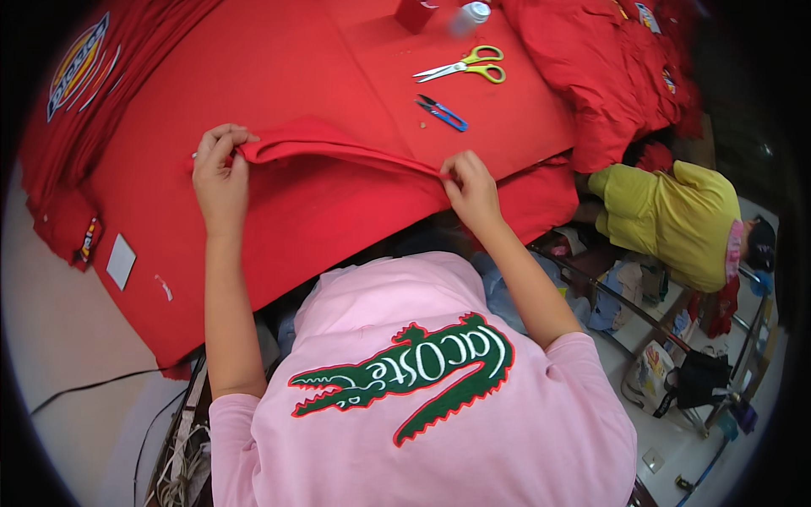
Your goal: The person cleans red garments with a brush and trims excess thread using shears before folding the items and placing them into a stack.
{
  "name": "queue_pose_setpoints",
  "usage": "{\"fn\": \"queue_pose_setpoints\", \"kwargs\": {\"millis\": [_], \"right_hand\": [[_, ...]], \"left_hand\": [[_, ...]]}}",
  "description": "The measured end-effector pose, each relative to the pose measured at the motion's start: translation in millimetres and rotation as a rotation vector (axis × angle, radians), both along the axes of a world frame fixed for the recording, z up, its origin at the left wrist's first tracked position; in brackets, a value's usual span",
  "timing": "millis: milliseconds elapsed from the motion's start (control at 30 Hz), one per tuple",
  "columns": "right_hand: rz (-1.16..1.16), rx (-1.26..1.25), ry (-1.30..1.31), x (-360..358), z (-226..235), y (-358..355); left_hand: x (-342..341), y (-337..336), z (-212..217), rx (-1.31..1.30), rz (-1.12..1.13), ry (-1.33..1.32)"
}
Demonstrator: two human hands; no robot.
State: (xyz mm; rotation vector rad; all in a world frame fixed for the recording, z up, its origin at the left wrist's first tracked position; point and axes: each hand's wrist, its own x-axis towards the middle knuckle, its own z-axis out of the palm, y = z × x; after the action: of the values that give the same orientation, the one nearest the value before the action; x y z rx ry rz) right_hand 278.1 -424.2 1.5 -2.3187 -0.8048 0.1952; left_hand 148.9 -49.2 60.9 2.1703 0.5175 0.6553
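Observation:
A folded strip of red fabric (338, 150) is stretched between my two hands, just above the red-covered table (312, 228). My left hand (222, 160) pinches its left end, thumb and fingers closed on the cloth. At the other end, my right hand (469, 186) grips the narrow tip between thumb and fingertips. Beyond my right hand lie blue thread snips (443, 114). Scissors with yellow-green handles (473, 66) rest a little farther back.
A white-capped bottle (471, 17) and a red box (415, 14) stand at the back. Red garments are piled at the left (80, 127) and right (583, 76). A white card (121, 261) lies left. A person in yellow (672, 220) is at the right.

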Motion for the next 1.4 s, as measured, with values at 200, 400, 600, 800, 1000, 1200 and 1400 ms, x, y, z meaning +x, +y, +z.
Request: {"fn": "queue_pose_setpoints", "kwargs": {"millis": [200, 400, 600, 800, 1000, 1200, 1400], "right_hand": [[0.272, 0.032, -0.064, -43, -11, 0], [0.287, 0.083, -0.106, -24, 11, 24], [0.488, 0.093, -0.274, -42, 18, 110], [0.388, 0.087, -0.195, -16, -5, 187], [-0.173, 0.393, -0.211, 106, 14, 192], [0.39, 0.398, 0.287, 17, 49, 296], [0.433, 0.116, 0.286, -66, -7, 373]], "left_hand": [[-93, 44, -45, 0.259, -0.047, 0.355], [-181, 29, -55, 0.128, 0.368, 0.398], [-235, -14, -73, -0.144, 0.681, 0.319], [-247, -56, -62, 0.093, 0.568, 0.476], [-246, -56, -64, -0.122, 0.636, 0.44], [-242, -72, -67, -0.248, 0.758, 0.342], [-241, -76, -64, -0.104, 0.725, 0.44]]}}
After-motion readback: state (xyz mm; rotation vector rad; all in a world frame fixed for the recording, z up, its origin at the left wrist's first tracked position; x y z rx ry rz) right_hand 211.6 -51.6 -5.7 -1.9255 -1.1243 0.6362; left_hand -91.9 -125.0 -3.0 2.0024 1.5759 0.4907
